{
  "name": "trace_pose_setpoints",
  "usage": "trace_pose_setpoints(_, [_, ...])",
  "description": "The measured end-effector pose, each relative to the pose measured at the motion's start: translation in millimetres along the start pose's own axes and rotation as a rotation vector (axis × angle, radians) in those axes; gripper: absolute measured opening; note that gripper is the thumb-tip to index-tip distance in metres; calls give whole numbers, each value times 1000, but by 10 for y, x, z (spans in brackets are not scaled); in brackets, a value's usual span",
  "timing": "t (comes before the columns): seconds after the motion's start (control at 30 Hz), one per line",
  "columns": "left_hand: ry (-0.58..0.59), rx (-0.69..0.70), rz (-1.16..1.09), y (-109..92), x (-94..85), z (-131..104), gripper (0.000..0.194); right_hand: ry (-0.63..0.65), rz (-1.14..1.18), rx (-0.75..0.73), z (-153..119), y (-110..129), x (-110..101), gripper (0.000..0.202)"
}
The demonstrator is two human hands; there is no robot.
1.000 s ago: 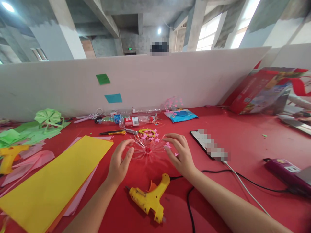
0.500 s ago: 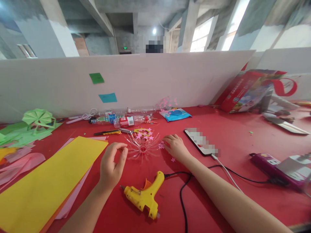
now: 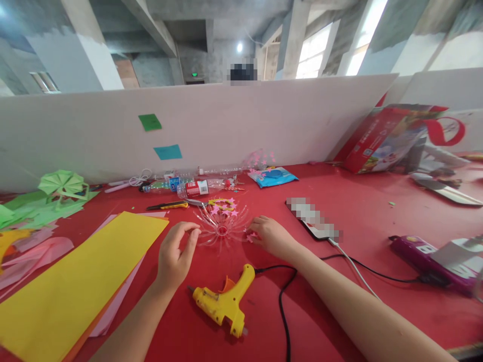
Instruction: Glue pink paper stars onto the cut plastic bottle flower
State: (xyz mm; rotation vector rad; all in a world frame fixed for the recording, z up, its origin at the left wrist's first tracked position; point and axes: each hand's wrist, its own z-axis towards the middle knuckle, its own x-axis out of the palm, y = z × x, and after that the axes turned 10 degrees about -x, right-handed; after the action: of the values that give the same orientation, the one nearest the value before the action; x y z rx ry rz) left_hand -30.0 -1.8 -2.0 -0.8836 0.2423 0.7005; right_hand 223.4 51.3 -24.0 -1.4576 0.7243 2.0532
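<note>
A clear plastic piece point(image 3: 222, 231), cut into thin strips that fan out, lies on the red table point(image 3: 347, 211), with pink stars on its far strips. Left of it is my left hand point(image 3: 177, 251), its thumb and forefinger curved toward each other at a strip's tip; whether they pinch anything is too small to tell. My right hand point(image 3: 269, 235) is at the right side, fingers bent down over small pink stars point(image 3: 250, 235); its fingertips are partly hidden. Nearer to me lies a yellow glue gun point(image 3: 222, 304), nozzle to the left.
Yellow paper sheets point(image 3: 83, 281) lie at the left, green paper point(image 3: 62, 186) beyond. Plastic bottles point(image 3: 194, 188), a cutter point(image 3: 168, 205), scissors point(image 3: 196, 202) and a wipes pack point(image 3: 273, 177) are farther back. A phone point(image 3: 309, 218) and a purple power strip point(image 3: 426, 261) are at right.
My right hand has moved a little left and toward me, now covering some pink stars. My left hand has barely moved.
</note>
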Motion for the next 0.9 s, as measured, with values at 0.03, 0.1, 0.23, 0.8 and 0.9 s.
trace_pose_setpoints(0.03, [1,2,-1,-3,0,0,14,-9,-11,21,8,-2,8,10])
trace_pose_setpoints(0.1, [10,9,-2,-10,-1,-2,13,-30,-41,70,33,-9,34,13])
trace_pose_setpoints(0.23, [29,22,5,-20,-5,-5,13,-51,-90,137,86,15,88,13])
trace_pose_setpoints(0.8, [18,135,15,-166,-45,-24,9,-704,129,142,-18,240,-239,23])
trace_pose_setpoints(0.9, [115,233,20,-247,-44,-72,10,-721,357,-14,-47,570,-313,19])
